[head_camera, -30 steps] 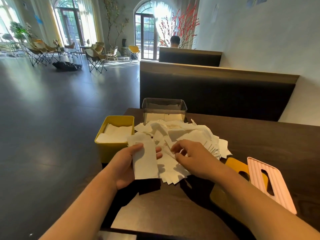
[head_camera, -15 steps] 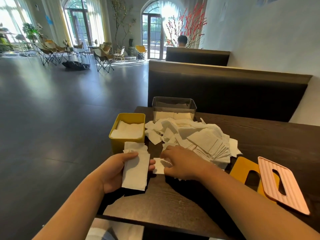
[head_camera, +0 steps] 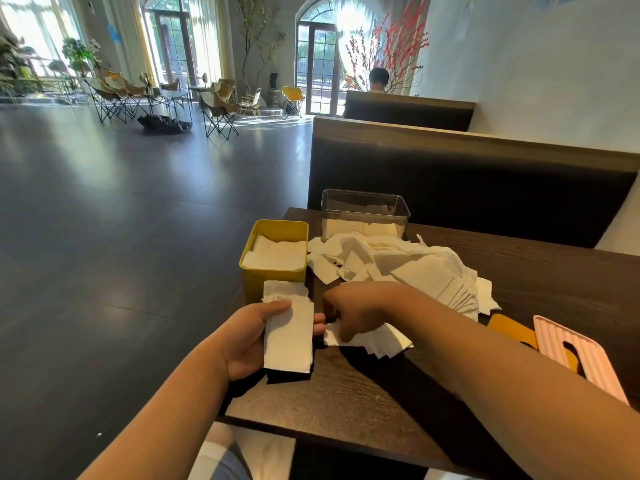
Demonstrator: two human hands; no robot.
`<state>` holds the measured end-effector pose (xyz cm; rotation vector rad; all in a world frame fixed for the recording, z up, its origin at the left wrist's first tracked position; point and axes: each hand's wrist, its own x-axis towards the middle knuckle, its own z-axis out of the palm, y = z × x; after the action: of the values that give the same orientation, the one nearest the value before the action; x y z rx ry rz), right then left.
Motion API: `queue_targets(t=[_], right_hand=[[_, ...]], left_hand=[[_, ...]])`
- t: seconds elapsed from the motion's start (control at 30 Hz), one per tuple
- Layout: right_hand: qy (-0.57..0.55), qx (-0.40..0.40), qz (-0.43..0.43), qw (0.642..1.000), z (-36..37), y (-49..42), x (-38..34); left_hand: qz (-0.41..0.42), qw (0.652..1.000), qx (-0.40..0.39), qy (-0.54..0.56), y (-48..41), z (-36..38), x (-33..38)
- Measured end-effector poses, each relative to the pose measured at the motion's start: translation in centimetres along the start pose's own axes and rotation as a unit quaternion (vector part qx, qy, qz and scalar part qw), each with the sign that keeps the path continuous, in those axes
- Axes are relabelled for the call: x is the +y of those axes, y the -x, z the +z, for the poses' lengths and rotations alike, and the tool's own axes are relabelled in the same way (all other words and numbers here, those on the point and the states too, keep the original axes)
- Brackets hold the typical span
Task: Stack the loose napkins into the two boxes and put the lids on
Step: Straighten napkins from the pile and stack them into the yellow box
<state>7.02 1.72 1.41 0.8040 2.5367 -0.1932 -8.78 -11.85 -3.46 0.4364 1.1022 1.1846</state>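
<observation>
At the near desk (head_camera: 346,393) edge, a napkin stack (head_camera: 287,337) is gripped in the left hand (head_camera: 249,337); the loose napkin (head_camera: 377,341) pinched by the right hand (head_camera: 360,313) should be added squarely.

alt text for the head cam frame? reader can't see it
Left hand holds a small napkin stack near a yellow box part-filled with napkins, while the right hand curls down onto loose napkins on a dark table. Behind lie a napkin pile and a clear box holding napkins; a yellow lid and a pink lid lie at right.
</observation>
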Motion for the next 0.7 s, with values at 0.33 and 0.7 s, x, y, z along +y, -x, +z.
queue_targets(t=[0.33,0.7], right_hand=[[-0.146,0.09,-0.079,0.982,0.1,1.9,2.0],[-0.592,0.2,-0.076,0.777,0.3,5.1,1.7]], left_hand=[[0.014,1.0,0.008,0.005,-0.3,-0.3,-0.3],[0.039,0.999,0.005,-0.001,-1.2,1.9,-1.5]])
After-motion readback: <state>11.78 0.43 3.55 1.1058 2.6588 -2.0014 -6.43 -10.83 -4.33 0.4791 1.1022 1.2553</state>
